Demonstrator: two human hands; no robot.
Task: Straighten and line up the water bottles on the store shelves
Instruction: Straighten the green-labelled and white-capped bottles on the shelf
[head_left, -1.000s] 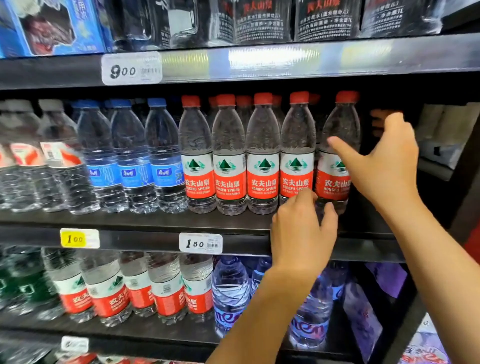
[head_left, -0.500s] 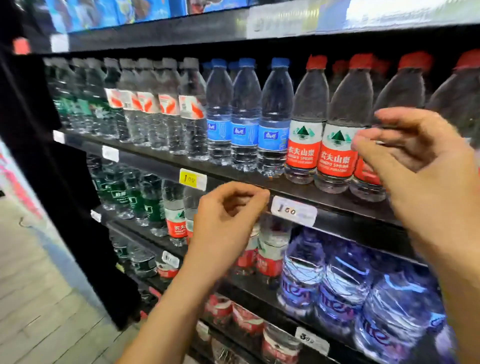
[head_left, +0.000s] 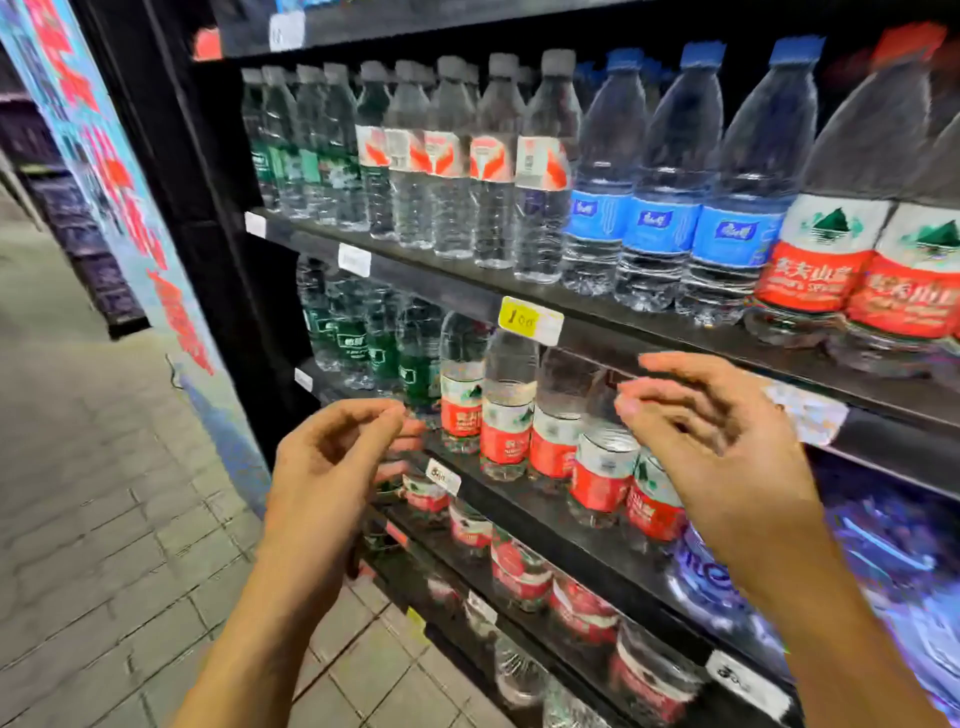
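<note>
Water bottles fill a black store shelf unit. On the upper shelf (head_left: 467, 291) stand green-labelled bottles (head_left: 291, 156), clear bottles with orange-white labels (head_left: 488, 161), blue-capped bottles (head_left: 670, 176) and red-labelled bottles (head_left: 826, 249). The shelf below carries green bottles (head_left: 384, 343) and small red-labelled bottles (head_left: 506, 410). My left hand (head_left: 327, 467) hovers in front of that lower row with loosely curled fingers and holds nothing. My right hand (head_left: 722, 441) hovers beside it, fingers relaxed and bent, also empty, in front of the small red-labelled bottles.
Price tags hang on the shelf edges, one yellow (head_left: 530, 319). Lower shelves hold more red-labelled bottles (head_left: 519, 571) and purple-blue large bottles (head_left: 711, 571). A black upright (head_left: 208, 208) and a colourful banner (head_left: 130, 208) bound the shelving on the left; grey tiled floor (head_left: 104, 519) lies beyond.
The view has swung left along the shelves. Both hands have come off the red-labelled bottles on the upper shelf and dropped to the level of the shelf below, empty.
</note>
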